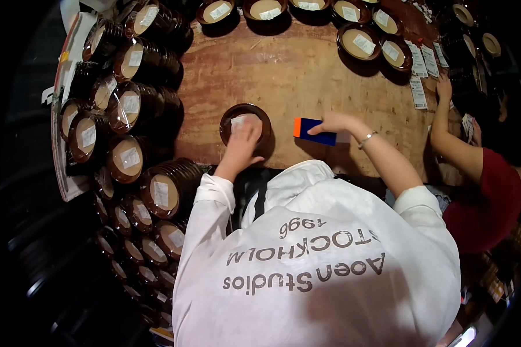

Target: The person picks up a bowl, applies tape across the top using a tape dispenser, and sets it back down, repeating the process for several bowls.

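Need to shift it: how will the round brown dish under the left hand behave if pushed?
The brown dish looks low and wide, lying flat on the wooden table, so it should probably slide rather than tip or roll. Its glossy rim may be slippery to pinch. The left hand presses it flat, suggesting it is stiff.

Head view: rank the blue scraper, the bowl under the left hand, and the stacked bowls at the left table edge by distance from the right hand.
1. Blue scraper: touching the right hand, just to its left.
2. Bowl: farther left, mid-table, under the left hand.
3. Stacked bowls: farthest, along the left table edge.
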`<action>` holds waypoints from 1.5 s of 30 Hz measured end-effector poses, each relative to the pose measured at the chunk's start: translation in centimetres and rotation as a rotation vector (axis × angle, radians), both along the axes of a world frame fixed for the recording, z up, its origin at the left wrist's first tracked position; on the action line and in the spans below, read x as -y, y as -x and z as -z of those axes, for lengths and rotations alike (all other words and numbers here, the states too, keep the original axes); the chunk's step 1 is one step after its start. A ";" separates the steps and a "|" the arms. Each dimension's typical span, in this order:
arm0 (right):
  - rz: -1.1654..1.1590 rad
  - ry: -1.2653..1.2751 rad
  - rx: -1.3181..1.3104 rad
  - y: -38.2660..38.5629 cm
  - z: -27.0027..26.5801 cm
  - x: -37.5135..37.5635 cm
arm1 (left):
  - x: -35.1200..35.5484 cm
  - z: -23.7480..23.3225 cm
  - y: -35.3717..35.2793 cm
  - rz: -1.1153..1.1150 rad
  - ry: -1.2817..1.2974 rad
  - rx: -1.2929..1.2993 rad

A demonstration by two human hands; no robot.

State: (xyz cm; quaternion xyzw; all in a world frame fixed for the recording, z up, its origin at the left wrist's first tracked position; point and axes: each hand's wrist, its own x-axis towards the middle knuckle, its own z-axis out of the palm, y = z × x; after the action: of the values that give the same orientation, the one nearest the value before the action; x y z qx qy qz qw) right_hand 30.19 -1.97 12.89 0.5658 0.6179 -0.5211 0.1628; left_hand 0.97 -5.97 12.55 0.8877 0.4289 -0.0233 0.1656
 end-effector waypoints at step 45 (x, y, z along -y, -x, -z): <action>0.860 -0.082 -0.195 -1.9 -3.7 7.1 | -5.4 6.7 -6.0 0.247 -0.068 -0.363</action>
State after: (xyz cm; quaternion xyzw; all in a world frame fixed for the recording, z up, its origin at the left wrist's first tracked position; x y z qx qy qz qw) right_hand 32.09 -9.09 16.57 0.7256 0.3590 -0.5674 -0.1504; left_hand 6.93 -0.60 5.86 0.9198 0.3403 -0.1882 0.0516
